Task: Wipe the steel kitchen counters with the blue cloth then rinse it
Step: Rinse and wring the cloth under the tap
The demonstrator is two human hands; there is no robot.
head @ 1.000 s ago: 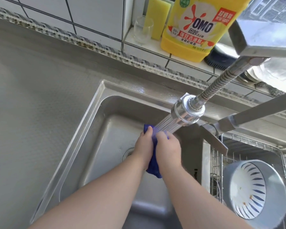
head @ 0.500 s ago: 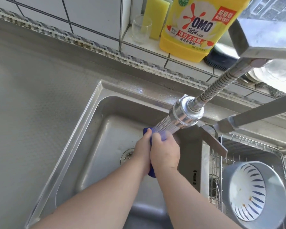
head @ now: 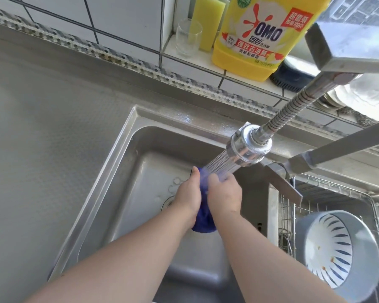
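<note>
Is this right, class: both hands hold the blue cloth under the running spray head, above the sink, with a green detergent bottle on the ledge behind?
Not quite. The head view shows the detergent bottle is yellow, not green. The rest stands.

Most of the blue cloth [head: 202, 221] is hidden between the two hands [head: 208, 196], whose fingers are concealed. The sink drain [head: 167, 204] is partly covered by the left wrist. The detergent bottle [head: 260, 33] is cut off by the top edge of the frame.
</note>
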